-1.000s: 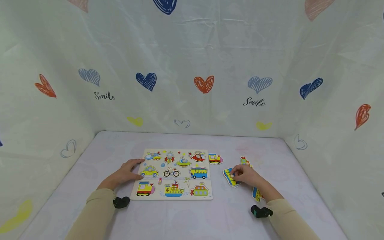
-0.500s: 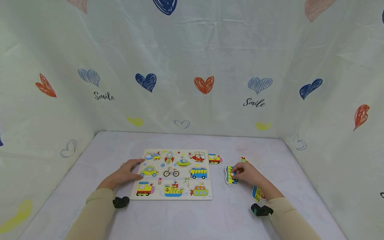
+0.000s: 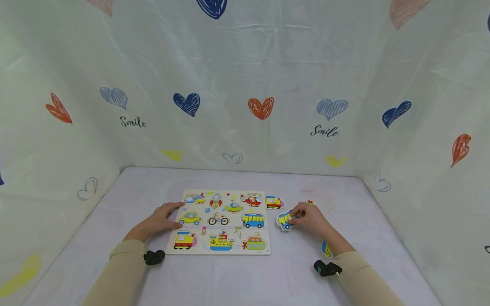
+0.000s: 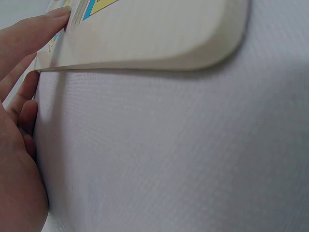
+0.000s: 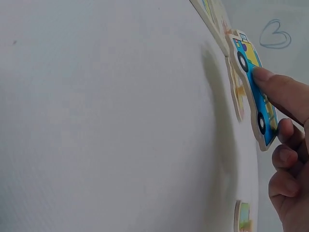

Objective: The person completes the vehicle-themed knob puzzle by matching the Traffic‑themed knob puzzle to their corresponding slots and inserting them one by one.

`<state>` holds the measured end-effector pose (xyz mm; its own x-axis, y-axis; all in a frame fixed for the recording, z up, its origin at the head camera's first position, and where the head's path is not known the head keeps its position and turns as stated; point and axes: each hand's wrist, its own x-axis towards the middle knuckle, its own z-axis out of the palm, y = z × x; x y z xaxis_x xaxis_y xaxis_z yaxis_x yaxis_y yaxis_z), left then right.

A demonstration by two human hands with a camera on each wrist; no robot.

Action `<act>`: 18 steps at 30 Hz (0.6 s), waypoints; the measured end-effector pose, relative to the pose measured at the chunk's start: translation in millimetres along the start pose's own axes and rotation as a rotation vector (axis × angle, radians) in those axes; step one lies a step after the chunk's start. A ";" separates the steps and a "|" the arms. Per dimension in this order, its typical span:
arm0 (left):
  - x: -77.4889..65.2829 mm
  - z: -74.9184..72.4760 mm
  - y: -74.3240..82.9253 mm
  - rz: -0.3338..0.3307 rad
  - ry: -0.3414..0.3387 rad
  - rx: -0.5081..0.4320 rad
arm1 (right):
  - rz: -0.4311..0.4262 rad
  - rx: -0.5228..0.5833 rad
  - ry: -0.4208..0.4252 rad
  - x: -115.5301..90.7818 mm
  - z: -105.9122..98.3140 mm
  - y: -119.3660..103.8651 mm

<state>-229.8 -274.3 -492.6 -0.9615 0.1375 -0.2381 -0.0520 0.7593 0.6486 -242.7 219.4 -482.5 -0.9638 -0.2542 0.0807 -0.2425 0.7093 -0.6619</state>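
Observation:
A flat puzzle board (image 3: pixel 238 250) with pictures of vehicles lies on the table. My left hand (image 3: pixel 158 220) rests at its left edge, thumb and forefinger spread apart; in the left wrist view a fingertip touches the top of the board (image 4: pixel 145 43) close to the rim. My right hand (image 3: pixel 313 220) pinches a blue and yellow bus puzzle piece (image 3: pixel 283 220) between thumb and fingers, right of the board. Seen from the right wrist, the bus piece (image 5: pixel 254 92) is tilted and held above the table, its knob hidden by the fingers.
A train puzzle piece (image 3: pixel 273 202) lies against the board's right edge. Beyond the right hand, another piece (image 3: pixel 309 202) shows only its tip. A blue and yellow piece (image 3: pixel 326 248) is partly covered by the right forearm. Heart-printed cloth walls (image 3: pixel 229 131) surround the table.
My right hand has moved left, toward the board, with the bus piece, which has turned from steeply slanted to nearly level in the head view. The left hand and board have stayed put.

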 end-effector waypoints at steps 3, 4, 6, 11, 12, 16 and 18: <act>0.3 0.1 -0.1 -0.001 0.000 0.000 | 0.000 -0.008 0.028 1.7 5.6 -5.2; 0.3 0.0 -0.3 -0.001 0.000 0.000 | 0.002 -0.015 0.034 2.3 7.6 -7.1; 0.0 -0.3 -0.4 -0.001 0.000 -0.001 | 0.025 -0.014 0.050 3.7 12.4 -11.6; -0.4 -1.2 -0.7 0.005 -0.001 -0.002 | 0.080 0.019 0.092 8.3 26.3 -21.1; -0.4 -1.3 -0.6 0.007 -0.001 0.001 | 0.092 0.032 0.097 9.2 29.1 -22.6; 0.0 -0.5 -0.7 0.010 -0.001 0.000 | 0.132 0.076 0.101 11.6 39.6 -28.1; 0.3 0.2 -0.7 0.003 0.001 -0.002 | 0.139 0.096 0.098 12.4 44.3 -31.3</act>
<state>-230.0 -274.7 -493.2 -0.9619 0.1393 -0.2353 -0.0494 0.7576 0.6508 -242.1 165.0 -493.8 -0.9946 -0.0896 0.0529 -0.0993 0.6660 -0.7393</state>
